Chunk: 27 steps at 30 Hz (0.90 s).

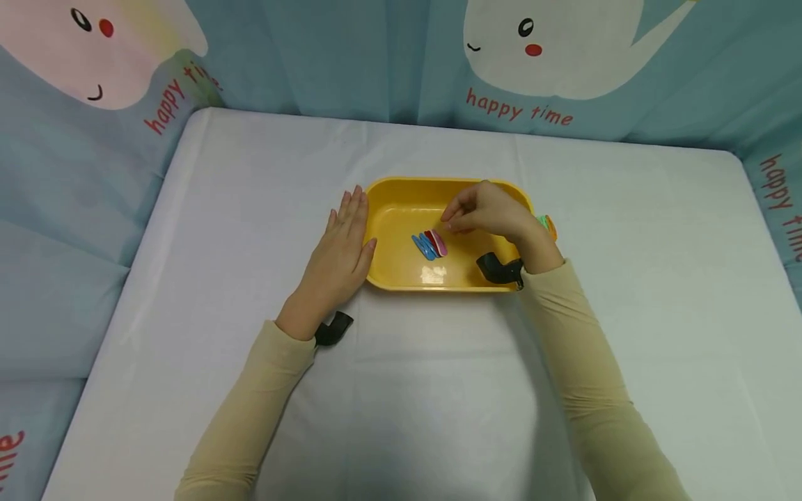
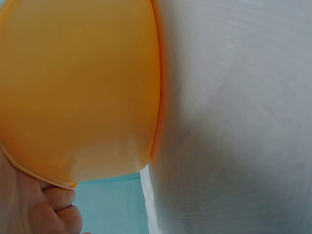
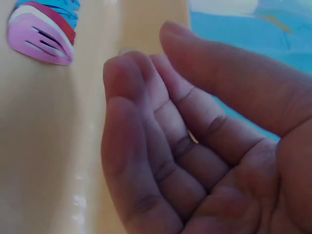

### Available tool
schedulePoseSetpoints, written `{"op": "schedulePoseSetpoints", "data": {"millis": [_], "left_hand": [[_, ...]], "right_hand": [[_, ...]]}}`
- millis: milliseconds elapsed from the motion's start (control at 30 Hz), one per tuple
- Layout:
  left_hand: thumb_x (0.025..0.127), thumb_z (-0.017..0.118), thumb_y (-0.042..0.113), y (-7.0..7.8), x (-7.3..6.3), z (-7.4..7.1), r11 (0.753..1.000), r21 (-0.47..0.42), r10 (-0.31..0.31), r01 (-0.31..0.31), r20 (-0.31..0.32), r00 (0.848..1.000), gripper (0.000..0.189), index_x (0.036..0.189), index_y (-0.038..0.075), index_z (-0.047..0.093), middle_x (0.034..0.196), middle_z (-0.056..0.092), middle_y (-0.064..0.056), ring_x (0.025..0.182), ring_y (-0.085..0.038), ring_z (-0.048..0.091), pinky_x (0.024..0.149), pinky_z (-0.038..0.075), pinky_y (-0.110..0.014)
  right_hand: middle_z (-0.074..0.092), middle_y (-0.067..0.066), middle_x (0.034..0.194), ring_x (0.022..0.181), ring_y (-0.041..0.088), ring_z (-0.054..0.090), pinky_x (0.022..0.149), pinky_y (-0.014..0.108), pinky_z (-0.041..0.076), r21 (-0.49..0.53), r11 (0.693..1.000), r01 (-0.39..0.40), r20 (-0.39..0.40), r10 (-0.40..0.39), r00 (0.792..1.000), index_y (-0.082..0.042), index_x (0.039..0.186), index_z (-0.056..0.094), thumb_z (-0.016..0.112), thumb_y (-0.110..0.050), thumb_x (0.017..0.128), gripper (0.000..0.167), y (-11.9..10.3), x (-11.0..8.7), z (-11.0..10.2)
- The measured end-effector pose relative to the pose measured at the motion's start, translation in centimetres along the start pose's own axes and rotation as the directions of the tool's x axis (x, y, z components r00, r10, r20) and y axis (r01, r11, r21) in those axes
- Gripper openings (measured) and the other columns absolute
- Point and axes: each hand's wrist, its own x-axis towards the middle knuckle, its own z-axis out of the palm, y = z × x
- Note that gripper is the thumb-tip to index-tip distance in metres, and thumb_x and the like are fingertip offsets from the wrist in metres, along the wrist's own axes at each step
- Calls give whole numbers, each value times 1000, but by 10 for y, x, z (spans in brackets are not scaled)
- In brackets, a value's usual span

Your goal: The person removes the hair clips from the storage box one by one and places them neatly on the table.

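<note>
A yellow plastic tray (image 1: 401, 277) sits on the white table, with a small row of snap hair clips (image 1: 429, 245) lying side by side on its floor. Blue, red, white and pink ones show; the pink hair clip (image 3: 36, 41) is nearest the right hand. My left hand (image 1: 342, 247) lies along the tray's left end, fingers straight and touching the rim. Over the tray's right half hovers my right hand (image 1: 485, 209), just right of the clips. Its fingers bend loosely, the thumb stands apart from them, and nothing is between them in the right wrist view.
Beyond the tray's right end, partly hidden by the right wrist, are green and orange items (image 1: 548, 226). A black wrist camera (image 1: 499, 268) overlaps the tray's front right corner. Blue printed curtains (image 1: 351, 62) hang behind the white-covered table (image 1: 626, 229).
</note>
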Motion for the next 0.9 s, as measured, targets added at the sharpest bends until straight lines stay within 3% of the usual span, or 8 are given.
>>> {"op": "schedulePoseSetpoints", "data": {"millis": [167, 500, 900], "left_hand": [[101, 35, 21, 0, 1, -2, 1000, 8, -8, 8, -3, 1000, 62, 149, -4, 5, 157, 1, -15, 144, -25, -2, 115, 2, -41], [101, 35, 22, 0, 1, -4, 1000, -3, -5, 5, -5, 1000, 62, 149, -4, 6, 157, 0, -15, 144, -23, -4, 115, 2, -42], [101, 34, 22, -1, 1, -1, 1000, -3, 7, -7, -8, 1000, 61, 148, -6, 7, 156, 1, -16, 144, -27, -1, 115, 3, -42]], "right_hand": [[66, 5, 71, 66, 14, 54, 62, 22, 47, -66, 998, 5, 24, -3, 1000, 5, 86, 70, 71, -5, 82, 10, 5, 8, 3], [67, 6, 75, 67, 17, 54, 61, 22, 43, -231, 973, 0, 49, 12, 999, 3, 86, 71, 72, -5, 81, 9, 6, 15, 6], [64, 5, 73, 66, 17, 52, 60, 23, 42, -312, 949, -51, 40, 67, 997, 0, 82, 69, 78, -10, 77, 14, 8, 21, 12]]}}
